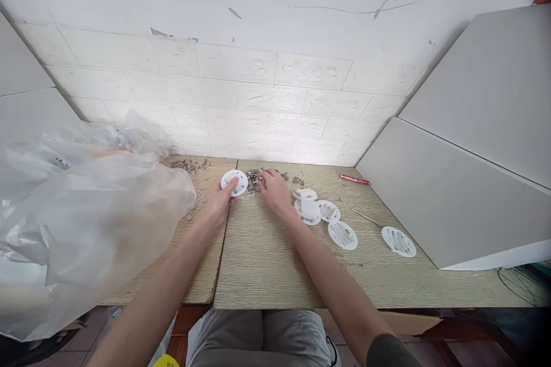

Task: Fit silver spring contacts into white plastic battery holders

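My left hand (pixel 222 198) grips a round white plastic disc (pixel 235 182) by its lower right edge, thumb on top; the disc has slots and small dark marks. Just right of it my right hand (pixel 274 188) reaches into a heap of small metal pieces (pixel 253 179), fingertips pinched together at the heap. Whatever lies between those fingertips is too small to make out. Several similar white discs lie to the right, some overlapping: one disc (pixel 343 235) is nearest me, and another disc (pixel 399 241) sits apart at the far right.
A large translucent plastic bag (pixel 99 212) bulges over the table's left side. Another heap of small metal pieces (pixel 185 166) lies beside it. A red pen (pixel 355 179) and a thin stick (pixel 365 217) rest on the right. Grey panels (pixel 465 183) and a white brick-pattern wall (pixel 253 97) bound the wooden table (pixel 267 275).
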### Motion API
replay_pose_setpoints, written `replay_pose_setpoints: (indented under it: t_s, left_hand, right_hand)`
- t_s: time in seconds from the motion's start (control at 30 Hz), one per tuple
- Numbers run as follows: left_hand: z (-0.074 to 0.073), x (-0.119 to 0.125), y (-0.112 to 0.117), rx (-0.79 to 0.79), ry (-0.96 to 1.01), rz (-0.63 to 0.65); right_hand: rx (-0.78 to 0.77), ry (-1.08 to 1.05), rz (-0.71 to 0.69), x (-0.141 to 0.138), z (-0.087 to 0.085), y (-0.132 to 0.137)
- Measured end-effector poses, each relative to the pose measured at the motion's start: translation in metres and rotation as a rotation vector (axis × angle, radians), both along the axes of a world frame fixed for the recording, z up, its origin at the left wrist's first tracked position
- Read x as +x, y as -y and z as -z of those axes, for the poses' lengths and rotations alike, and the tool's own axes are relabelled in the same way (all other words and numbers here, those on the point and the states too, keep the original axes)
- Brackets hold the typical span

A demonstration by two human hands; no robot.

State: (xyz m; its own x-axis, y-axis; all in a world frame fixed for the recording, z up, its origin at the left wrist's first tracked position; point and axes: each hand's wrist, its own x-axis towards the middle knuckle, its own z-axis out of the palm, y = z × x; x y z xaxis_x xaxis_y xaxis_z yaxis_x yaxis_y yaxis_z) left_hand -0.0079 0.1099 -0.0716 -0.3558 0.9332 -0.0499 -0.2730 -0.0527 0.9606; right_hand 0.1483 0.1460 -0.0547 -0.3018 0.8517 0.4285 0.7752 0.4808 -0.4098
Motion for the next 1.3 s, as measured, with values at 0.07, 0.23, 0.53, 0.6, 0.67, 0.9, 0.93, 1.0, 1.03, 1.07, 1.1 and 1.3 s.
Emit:
replay_pose_setpoints:
  t_s: [0.07,0.23,0.53,0.6,0.67,0.9,0.93,1.0,1.03,1.07,1.1,1.3]
  left_hand:
    - [0.001,-0.001,-0.001,-0.027,-0.019,-0.025]
    - [0.0,0.003,0.002,-0.068,-0.125,0.032]
    - [-0.012,0.008,0.012,-0.14,-0.254,0.124]
    - [-0.012,0.009,0.013,-0.122,-0.312,0.172]
    - [-0.012,0.011,0.014,-0.092,-0.351,0.23]
    - [-0.012,0.017,0.017,-0.078,-0.37,0.35]
    - [-0.011,0.017,0.016,-0.083,-0.365,0.347]
    - [-0.01,0.017,0.016,-0.08,-0.356,0.344]
    - [-0.009,0.016,0.016,-0.076,-0.352,0.346]
    - [-0.009,0.016,0.016,-0.074,-0.348,0.349]
    - [-0.008,0.016,0.016,-0.076,-0.345,0.349]
    - [-0.009,0.016,0.015,-0.089,-0.363,0.335]
  right_hand:
    - [-0.028,0.098,-0.013,-0.001,0.003,-0.008]
    - [-0.078,0.103,-0.018,-0.005,0.008,-0.014]
    - [-0.115,-0.453,-0.017,-0.004,0.007,-0.005]
    - [-0.203,-0.587,-0.07,-0.001,0.003,0.005]
    - [-0.265,-0.647,-0.133,0.004,0.001,0.014]
    - [-0.197,-0.566,-0.188,0.018,0.006,0.021]
    - [-0.175,-0.526,-0.211,0.019,0.007,0.021]
    - [-0.153,-0.461,-0.255,0.021,0.006,0.02]
    - [-0.156,-0.444,-0.271,0.022,0.006,0.02]
    - [-0.166,-0.438,-0.278,0.023,0.005,0.02]
    - [-0.175,-0.443,-0.274,0.024,0.004,0.02]
    - [-0.233,-0.599,-0.175,0.028,-0.002,0.021]
